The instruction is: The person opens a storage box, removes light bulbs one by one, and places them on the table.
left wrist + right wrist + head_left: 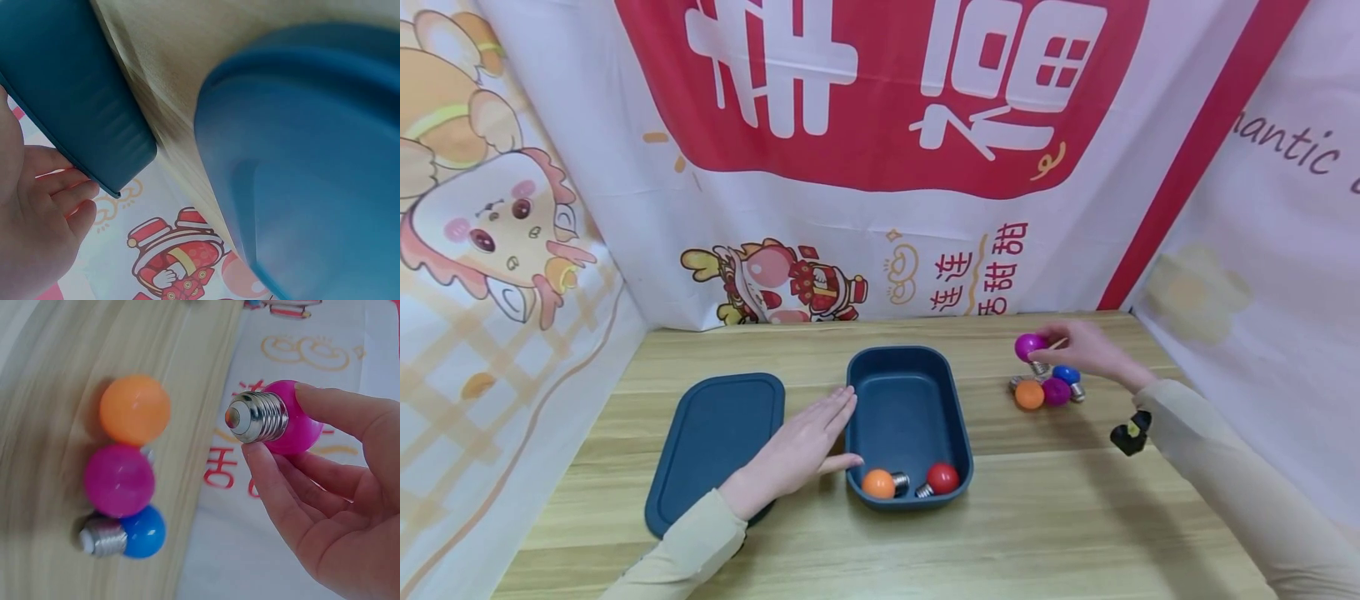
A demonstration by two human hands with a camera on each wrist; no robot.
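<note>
My right hand (1090, 350) pinches a magenta light bulb (297, 419) between thumb and fingers, its silver screw base pointing away from the palm. Beneath it on the table lie an orange bulb (1029, 395), a purple bulb (1056, 392) and a blue bulb (1066, 374), close together. My left hand (801, 442), fingers straight, rests against the left rim of a dark blue box (961, 433). Inside the box, at its near end, are an orange bulb (877, 483) and a red bulb (943, 478), lying on their sides.
A dark blue lid (718, 442) lies flat left of the box, partly behind the left forearm. Printed cloth (887, 250) hangs along the back of the wooden table (1000, 533) and on both sides. A small black object (1131, 433) is at the right wrist.
</note>
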